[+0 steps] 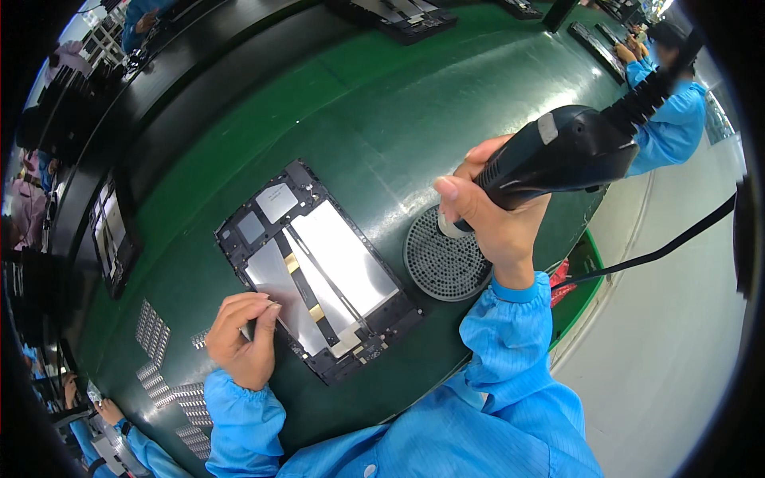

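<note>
My right hand (510, 231) is wrapped round a black corded electric screwdriver (562, 151), whose pale tip points down at a round grey dish full of small holes (438, 275). Left of the dish lies an opened tablet (362, 279), its silver battery plates, black frame and dark ribbon cables facing up. Thumb and fingertips of my left hand (243, 342) are pinched together above the tablet's lower left edge. Whatever they hold, if anything, is too small to make out. Beside that hand, strips of small metallic pieces (153, 331) rest on the green table.
Another opened tablet (111, 231) is on the left by a dark raised rail (183, 60). More device housings (406, 16) are at the far side. A green bin (586, 295) with red material stands below the table's right edge, near a hanging black cable (677, 243). Co-workers in blue (677, 119) work nearby.
</note>
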### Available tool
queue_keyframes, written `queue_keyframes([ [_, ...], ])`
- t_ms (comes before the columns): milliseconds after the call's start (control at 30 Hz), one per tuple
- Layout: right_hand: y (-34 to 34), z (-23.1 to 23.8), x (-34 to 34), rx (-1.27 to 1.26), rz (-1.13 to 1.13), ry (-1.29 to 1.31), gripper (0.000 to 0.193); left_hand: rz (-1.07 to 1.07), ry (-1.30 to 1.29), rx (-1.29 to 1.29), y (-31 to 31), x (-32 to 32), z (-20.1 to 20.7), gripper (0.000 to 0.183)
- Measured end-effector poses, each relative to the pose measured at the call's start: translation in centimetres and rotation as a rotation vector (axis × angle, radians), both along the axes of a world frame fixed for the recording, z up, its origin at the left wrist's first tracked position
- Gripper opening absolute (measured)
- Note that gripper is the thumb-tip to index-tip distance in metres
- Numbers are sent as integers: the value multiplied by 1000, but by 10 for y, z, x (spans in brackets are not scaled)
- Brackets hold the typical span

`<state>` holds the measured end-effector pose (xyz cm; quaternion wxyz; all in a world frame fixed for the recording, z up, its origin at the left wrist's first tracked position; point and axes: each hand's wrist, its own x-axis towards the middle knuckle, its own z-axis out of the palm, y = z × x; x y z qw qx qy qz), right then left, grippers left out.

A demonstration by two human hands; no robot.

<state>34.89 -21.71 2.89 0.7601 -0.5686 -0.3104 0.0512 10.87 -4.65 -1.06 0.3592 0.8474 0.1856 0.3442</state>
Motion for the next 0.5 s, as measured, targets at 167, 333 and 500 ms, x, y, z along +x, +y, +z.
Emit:
queue_keyframes([
  [167, 9, 2, -6, 45, -9, 87, 35, 106, 22, -150, 14, -15, 0, 9],
  [333, -1, 6, -18, 27, -91, 51, 37, 284, 51, -544, 34, -30, -1, 8],
  [500, 7, 19, -27, 82, 82, -99, 39, 258, 165, -853, 45, -37, 4, 12],
])
